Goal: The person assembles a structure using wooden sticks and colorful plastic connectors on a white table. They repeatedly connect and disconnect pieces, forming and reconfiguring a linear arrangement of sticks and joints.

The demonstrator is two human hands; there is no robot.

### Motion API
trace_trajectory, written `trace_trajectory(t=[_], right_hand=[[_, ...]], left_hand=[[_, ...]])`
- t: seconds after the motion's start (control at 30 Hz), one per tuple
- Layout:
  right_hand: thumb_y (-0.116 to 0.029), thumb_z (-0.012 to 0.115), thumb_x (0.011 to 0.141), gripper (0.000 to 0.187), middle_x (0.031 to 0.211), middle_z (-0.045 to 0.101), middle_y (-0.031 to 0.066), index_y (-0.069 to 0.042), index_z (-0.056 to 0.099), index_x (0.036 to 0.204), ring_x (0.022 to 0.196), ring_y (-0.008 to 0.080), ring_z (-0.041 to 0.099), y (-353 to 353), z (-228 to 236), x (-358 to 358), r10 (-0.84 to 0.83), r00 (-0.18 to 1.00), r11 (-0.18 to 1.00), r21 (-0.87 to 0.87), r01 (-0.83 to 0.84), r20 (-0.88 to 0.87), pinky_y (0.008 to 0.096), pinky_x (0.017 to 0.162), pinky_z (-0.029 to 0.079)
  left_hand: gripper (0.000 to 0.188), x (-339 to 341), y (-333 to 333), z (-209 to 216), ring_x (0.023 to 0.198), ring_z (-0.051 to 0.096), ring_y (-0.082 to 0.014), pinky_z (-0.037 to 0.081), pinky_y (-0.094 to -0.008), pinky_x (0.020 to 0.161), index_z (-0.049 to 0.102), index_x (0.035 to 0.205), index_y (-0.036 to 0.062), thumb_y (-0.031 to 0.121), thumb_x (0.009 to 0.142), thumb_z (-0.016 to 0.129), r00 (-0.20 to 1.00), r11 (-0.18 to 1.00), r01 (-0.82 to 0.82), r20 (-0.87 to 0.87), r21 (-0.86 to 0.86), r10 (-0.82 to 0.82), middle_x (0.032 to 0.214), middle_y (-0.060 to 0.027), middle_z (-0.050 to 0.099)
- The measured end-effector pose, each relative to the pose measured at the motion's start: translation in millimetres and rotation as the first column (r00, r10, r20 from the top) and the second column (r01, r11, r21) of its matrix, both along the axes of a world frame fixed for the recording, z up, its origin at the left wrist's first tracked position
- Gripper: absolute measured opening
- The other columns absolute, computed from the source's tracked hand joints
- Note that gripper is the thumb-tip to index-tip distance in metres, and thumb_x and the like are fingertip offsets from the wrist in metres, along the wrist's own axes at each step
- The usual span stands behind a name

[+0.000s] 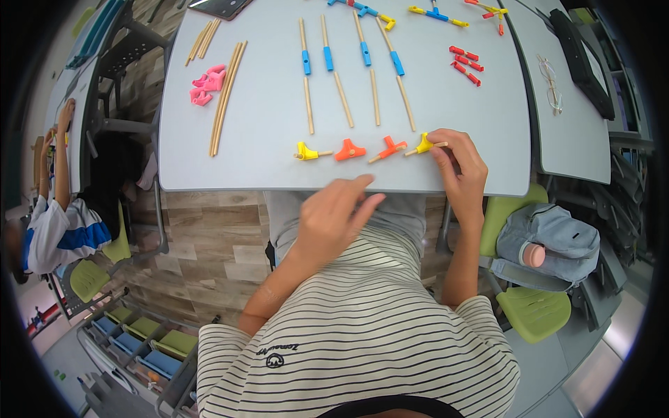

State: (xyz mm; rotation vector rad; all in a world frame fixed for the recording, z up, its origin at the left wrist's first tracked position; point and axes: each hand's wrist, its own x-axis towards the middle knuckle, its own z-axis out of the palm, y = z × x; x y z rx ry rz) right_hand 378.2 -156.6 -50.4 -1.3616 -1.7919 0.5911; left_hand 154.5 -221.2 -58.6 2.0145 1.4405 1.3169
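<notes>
At the right end of a row near the table's front edge, my right hand pinches a yellow plastic connector with a short wooden stick through it. My left hand hovers just off the front edge, thumb and forefinger apart, holding nothing. Left along the row lie an orange connector with a short stick, an orange-red connector and another yellow connector with a stick. Beyond them, several wooden sticks carry blue tube connectors, and several bare sticks lie below those.
Pink connectors and long wooden sticks lie at the left of the table. Red connectors lie at right, joined coloured pieces at the far edge. A chair at right holds a backpack; another person sits at left.
</notes>
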Motion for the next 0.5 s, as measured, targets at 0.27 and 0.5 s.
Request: trace_trajectory(t=[0.27,0.5], right_hand=[[-0.001,0.070,0.089,0.013,0.104,0.069,0.0078,-0.002,0.070,0.102,0.088,0.0187,0.066,-0.7,-2.3,3.5,-0.019,0.999,1.000,-0.020,0.018,-0.040,0.0304,0.075,0.056],[-0.002,0.073,0.086,0.014,0.100,0.070,0.0081,-0.002,0.071,0.100,0.088,0.0211,0.066,0.1,-5.1,4.8,-0.006,1.000,0.999,0.039,0.006,0.007,0.0320,0.077,0.054]], left_hand=[[0.029,44.1,34.4,-4.4,0.058,0.064,-0.0158,0.050,-0.0275,0.052,0.066,0.116,-0.0010,0.004,0.090,0.074,0.996,0.997,-0.066,-0.067,-0.041,0.063,0.078,-0.0077,0.069],[0.024,41.4,34.8,-10.4,0.064,0.069,-0.0233,0.054,-0.0324,0.055,0.065,0.115,-0.0005,0.001,0.092,0.069,0.996,0.999,-0.050,-0.076,-0.015,0.049,0.087,-0.0122,0.072]])
